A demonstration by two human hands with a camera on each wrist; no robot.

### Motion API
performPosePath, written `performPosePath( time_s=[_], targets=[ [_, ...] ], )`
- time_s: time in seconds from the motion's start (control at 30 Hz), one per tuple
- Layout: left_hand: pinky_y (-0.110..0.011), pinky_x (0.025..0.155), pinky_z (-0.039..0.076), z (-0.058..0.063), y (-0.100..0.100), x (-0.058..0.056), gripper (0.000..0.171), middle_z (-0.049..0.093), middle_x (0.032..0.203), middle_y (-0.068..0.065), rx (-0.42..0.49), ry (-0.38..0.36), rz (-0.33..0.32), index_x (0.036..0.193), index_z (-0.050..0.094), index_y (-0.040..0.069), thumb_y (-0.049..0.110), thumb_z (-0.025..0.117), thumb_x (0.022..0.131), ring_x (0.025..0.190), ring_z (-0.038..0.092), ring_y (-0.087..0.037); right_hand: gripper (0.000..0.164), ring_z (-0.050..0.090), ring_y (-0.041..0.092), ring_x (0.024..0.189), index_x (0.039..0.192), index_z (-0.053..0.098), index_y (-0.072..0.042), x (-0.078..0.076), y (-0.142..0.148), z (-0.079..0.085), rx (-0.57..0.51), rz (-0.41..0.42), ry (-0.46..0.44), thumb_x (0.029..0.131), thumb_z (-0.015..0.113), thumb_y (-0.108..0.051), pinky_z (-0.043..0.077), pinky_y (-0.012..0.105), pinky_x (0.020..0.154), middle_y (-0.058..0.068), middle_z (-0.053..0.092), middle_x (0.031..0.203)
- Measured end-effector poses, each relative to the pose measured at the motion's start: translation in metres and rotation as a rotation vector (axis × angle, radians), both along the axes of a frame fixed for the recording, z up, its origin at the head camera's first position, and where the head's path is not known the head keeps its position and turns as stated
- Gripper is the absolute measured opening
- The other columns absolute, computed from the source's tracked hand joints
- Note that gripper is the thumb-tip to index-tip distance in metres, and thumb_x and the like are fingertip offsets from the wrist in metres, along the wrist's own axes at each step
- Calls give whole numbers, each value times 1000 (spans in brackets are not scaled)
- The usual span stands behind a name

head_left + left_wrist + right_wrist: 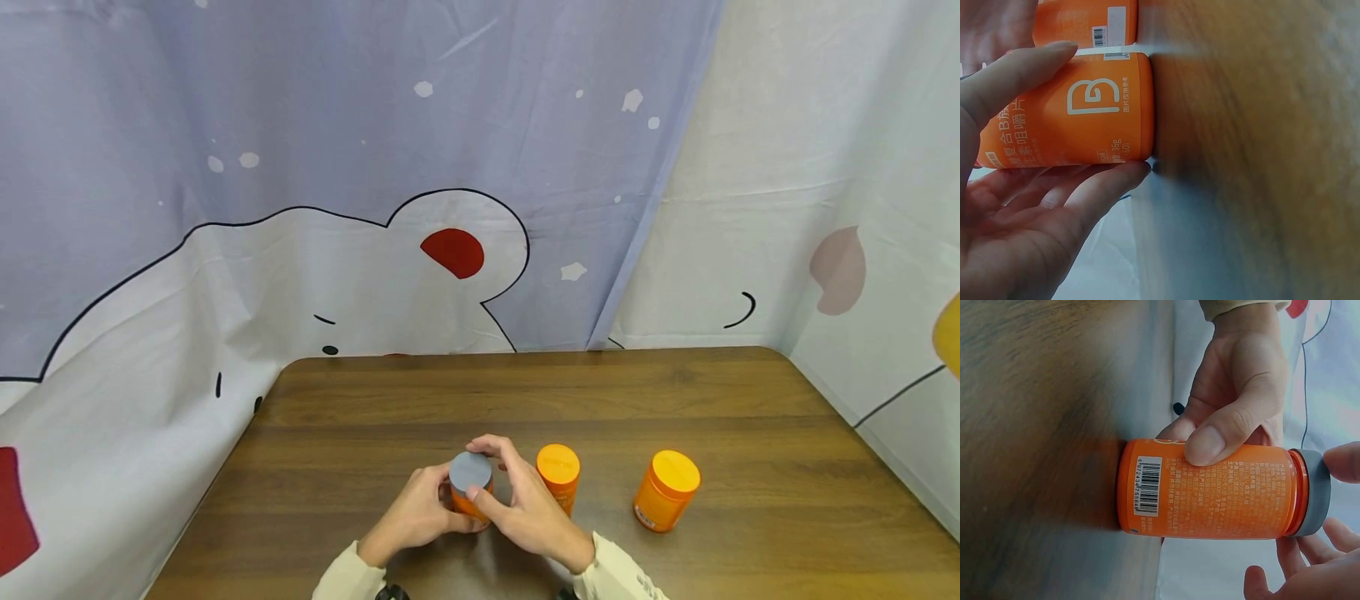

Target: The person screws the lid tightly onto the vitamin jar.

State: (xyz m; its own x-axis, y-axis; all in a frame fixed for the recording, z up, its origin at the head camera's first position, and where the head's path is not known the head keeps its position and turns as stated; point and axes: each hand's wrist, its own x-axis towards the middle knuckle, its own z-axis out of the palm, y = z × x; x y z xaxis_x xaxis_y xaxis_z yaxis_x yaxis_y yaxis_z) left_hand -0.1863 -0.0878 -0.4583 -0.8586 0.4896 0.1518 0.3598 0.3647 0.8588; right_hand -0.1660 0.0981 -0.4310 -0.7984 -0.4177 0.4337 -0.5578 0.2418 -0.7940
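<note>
An orange pill bottle [1216, 500] with white print and a barcode stands upright on the table. Its grey cap [1315, 494] is on top, and a strip of orange neck shows below the cap's edge. My left hand [420, 510] grips the body from the left, thumb on the near side and fingers around the far side. My right hand [525, 518] holds the cap from the right, with thumb and fingertips at opposite sides of its rim. Its palm is mostly outside the right wrist view.
Just right of my right hand stands an orange bottle with an orange lid [558, 463]. Another orange-lidded bottle [664, 492] is farther right. The brown wooden table [360, 433] meets a patterned curtain [360, 292] at its back and sides.
</note>
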Motion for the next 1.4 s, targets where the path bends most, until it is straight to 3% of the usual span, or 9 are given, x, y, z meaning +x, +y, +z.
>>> performPosePath(
  time_s=[0.23, 0.5, 0.63, 0.77, 0.97, 1.4],
  targets=[
    [-23, 74, 49, 0, 0, 0, 49, 65, 99, 7, 3, -26, 4, 108, 62, 18, 29, 83, 64, 85, 61, -7, 46, 47, 11, 113, 126, 42, -18, 1, -1, 1, 21, -54, -4, 87, 63, -31, 41, 42, 90, -10, 50, 123],
    [-24, 74, 49, -2, 0, -2, 46, 65, 96, 8, -7, -12, 1, 104, 63, 18, 30, 83, 64, 84, 61, -7, 57, 44, 13, 119, 133, 35, -30, 2, -2, 1, 28, -113, -39, 85, 64, -37, 39, 42, 91, -14, 45, 131],
    [-23, 76, 49, -3, 0, -2, 49, 65, 99, 7, -9, -9, 2, 107, 63, 16, 30, 83, 64, 87, 62, -7, 51, 44, 19, 120, 136, 34, -24, 2, -1, 2, 4, -42, -1, 90, 57, -28, 39, 45, 95, -8, 44, 134],
    [-22, 76, 49, -3, -1, -2, 50, 65, 101, 5, 0, -21, -11, 108, 62, 14, 29, 83, 65, 88, 62, -8, 46, 46, 21, 118, 134, 36, -12, 0, 0, 0, -14, 41, 64, 91, 53, -13, 38, 40, 98, 1, 46, 133],
    [-22, 76, 50, -3, -1, -3, 51, 65, 102, 4, 11, -23, -21, 109, 61, 15, 29, 82, 65, 88, 62, -8, 47, 47, 27, 115, 131, 38, -7, -2, 0, -3, -27, 66, 96, 87, 54, 0, 37, 42, 97, 9, 48, 129],
    [-23, 73, 50, -2, -1, -1, 50, 65, 101, 5, 11, -10, -14, 109, 61, 17, 28, 82, 66, 86, 61, -7, 44, 46, 16, 115, 128, 41, -13, 0, 0, -2, -4, 9, 58, 89, 59, -21, 37, 40, 98, -2, 48, 127]
  ],
)
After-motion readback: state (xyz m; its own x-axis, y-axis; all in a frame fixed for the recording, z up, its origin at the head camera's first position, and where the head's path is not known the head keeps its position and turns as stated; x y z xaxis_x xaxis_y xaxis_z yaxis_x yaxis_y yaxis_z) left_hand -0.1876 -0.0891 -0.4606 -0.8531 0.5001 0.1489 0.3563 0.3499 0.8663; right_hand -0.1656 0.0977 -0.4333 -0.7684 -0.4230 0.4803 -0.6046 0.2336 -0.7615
